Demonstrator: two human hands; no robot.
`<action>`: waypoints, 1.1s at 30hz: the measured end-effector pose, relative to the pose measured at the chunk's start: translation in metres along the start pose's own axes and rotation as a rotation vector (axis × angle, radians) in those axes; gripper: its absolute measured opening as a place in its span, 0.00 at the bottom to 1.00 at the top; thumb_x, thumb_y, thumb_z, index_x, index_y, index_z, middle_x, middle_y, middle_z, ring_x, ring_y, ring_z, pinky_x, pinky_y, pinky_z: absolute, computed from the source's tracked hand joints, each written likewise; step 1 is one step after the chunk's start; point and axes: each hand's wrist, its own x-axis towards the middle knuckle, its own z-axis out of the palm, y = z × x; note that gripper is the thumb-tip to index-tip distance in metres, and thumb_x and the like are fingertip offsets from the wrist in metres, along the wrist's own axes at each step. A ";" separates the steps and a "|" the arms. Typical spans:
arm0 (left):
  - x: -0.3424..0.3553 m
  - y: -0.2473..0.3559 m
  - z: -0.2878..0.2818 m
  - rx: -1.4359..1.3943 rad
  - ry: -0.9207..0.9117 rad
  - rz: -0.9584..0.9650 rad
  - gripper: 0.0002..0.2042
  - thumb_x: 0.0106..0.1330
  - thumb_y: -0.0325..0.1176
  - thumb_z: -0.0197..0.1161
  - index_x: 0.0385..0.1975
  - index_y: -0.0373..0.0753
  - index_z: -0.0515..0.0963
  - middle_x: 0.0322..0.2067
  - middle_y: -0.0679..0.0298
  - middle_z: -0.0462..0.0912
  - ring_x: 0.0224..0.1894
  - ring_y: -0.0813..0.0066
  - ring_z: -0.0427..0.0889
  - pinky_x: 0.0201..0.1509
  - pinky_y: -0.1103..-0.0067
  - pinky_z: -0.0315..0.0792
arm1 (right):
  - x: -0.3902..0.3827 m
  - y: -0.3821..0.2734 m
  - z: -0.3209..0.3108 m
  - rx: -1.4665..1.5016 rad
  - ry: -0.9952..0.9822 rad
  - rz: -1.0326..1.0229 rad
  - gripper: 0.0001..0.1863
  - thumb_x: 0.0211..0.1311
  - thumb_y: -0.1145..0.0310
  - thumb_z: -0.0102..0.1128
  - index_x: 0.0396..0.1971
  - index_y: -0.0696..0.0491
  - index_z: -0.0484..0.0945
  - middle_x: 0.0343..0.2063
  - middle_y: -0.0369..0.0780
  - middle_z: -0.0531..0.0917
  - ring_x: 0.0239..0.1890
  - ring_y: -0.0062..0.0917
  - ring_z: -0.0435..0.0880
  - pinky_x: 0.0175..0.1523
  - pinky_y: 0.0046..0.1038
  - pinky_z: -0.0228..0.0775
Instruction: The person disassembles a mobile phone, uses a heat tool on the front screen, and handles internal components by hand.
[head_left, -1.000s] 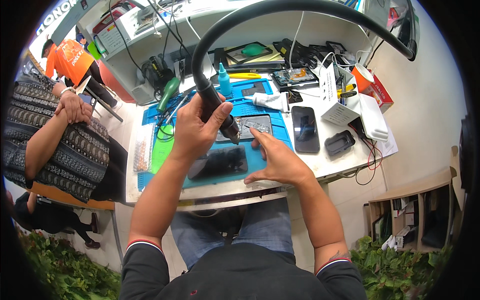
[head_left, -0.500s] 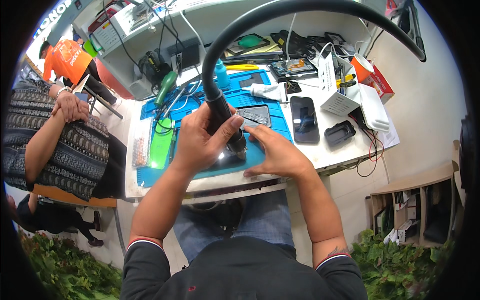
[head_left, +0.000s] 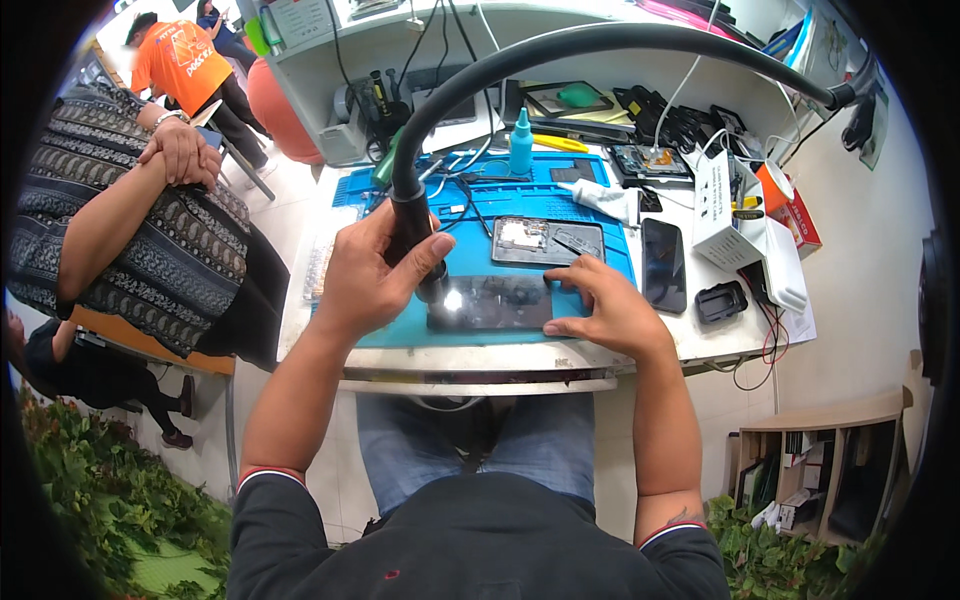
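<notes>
My left hand grips the black lamp head on a curved gooseneck, held low over the left end of a dark phone screen, where a bright spot shows. The screen lies on a blue mat. My right hand pinches the screen's right end, index finger and thumb at opposite edges. Just behind lies an opened phone housing with a thin dark tool across it. A white tube and light blue bottle are farther back. A black smartphone lies to the right.
Cables, green handle, electronics, white box, orange cup and black case crowd the bench. A person with clasped hands stands close left; others are behind. A wooden shelf is low right.
The lamp head has moved leftward to the screen's left end. My right hand has come down from near the housing onto the screen's right edges. The camera view has shifted slightly.
</notes>
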 end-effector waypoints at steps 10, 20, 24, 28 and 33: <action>0.037 -0.013 0.031 -0.055 0.029 -0.013 0.14 0.79 0.40 0.76 0.46 0.35 0.83 0.32 0.65 0.88 0.35 0.81 0.85 0.43 0.80 0.78 | -0.001 0.003 0.002 0.001 0.023 -0.014 0.52 0.41 0.51 0.96 0.68 0.54 0.82 0.54 0.46 0.86 0.56 0.42 0.88 0.61 0.39 0.81; 0.056 0.008 0.099 -0.130 -0.038 -0.017 0.16 0.78 0.43 0.77 0.47 0.35 0.84 0.32 0.66 0.88 0.34 0.83 0.84 0.39 0.80 0.76 | -0.001 0.012 0.002 0.042 0.017 -0.047 0.52 0.39 0.52 0.97 0.66 0.59 0.81 0.54 0.48 0.85 0.58 0.44 0.87 0.65 0.41 0.80; 0.050 0.010 0.103 -0.150 -0.075 -0.008 0.16 0.78 0.42 0.77 0.47 0.34 0.84 0.34 0.66 0.88 0.35 0.83 0.85 0.42 0.80 0.79 | -0.002 0.009 -0.001 0.046 0.009 -0.032 0.52 0.39 0.52 0.97 0.64 0.59 0.81 0.53 0.47 0.85 0.58 0.43 0.87 0.66 0.41 0.80; 0.035 0.018 0.096 -0.167 -0.107 0.008 0.15 0.77 0.41 0.78 0.47 0.34 0.84 0.33 0.65 0.88 0.35 0.81 0.86 0.42 0.79 0.79 | -0.002 0.020 0.007 0.024 0.059 -0.116 0.49 0.41 0.52 0.97 0.64 0.57 0.82 0.50 0.44 0.83 0.52 0.38 0.86 0.58 0.37 0.81; 0.015 0.019 0.065 -0.132 -0.125 -0.028 0.15 0.77 0.39 0.78 0.48 0.33 0.84 0.37 0.64 0.88 0.37 0.80 0.86 0.45 0.79 0.79 | 0.000 0.008 0.001 0.037 0.007 -0.016 0.47 0.44 0.50 0.95 0.65 0.50 0.85 0.50 0.43 0.85 0.54 0.38 0.87 0.60 0.38 0.82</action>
